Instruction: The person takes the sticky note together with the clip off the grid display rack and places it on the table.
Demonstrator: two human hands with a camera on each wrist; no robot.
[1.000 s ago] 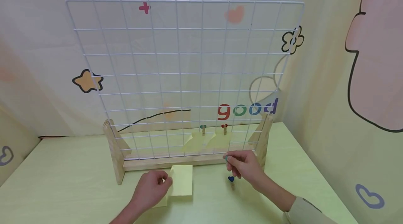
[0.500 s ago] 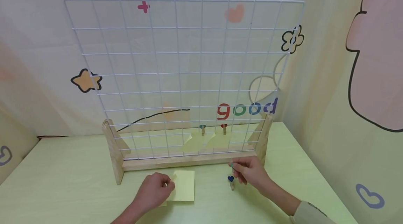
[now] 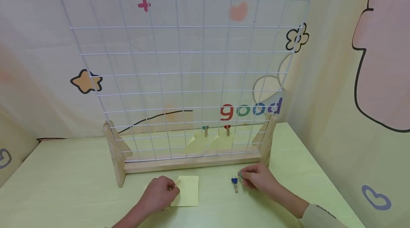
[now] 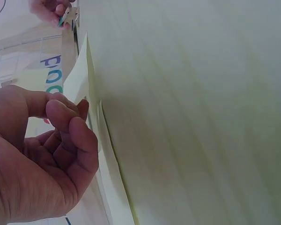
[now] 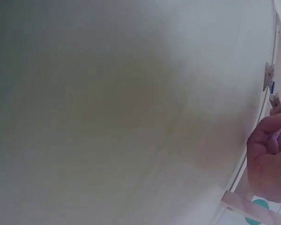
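Note:
My left hand (image 3: 160,194) pinches the left edge of a pale yellow sticky note (image 3: 189,191) low over the table. In the left wrist view, a second yellow sheet (image 4: 113,187) lies close by the held note. Fingers of my right hand (image 3: 261,179) pinch a small wooden clothespin with a green top (image 3: 240,174), mostly hidden by the fingertips. Just left of it, a clothespin with a blue heart (image 3: 235,181) lies on the table. The right wrist view catches only part of the right hand (image 5: 271,159) at its edge.
Behind the hands stands a white wire grid (image 3: 181,73) in a wooden base (image 3: 192,164). Two yellow notes hang low on it, under a green-heart clothespin (image 3: 206,131) and a red-heart clothespin (image 3: 227,130). A patterned wall backs the table (image 3: 73,171).
My right hand has come down and slightly right with the green clothespin, uncovering the blue-heart one. The left hand has shifted a little right and down with the sticky note.

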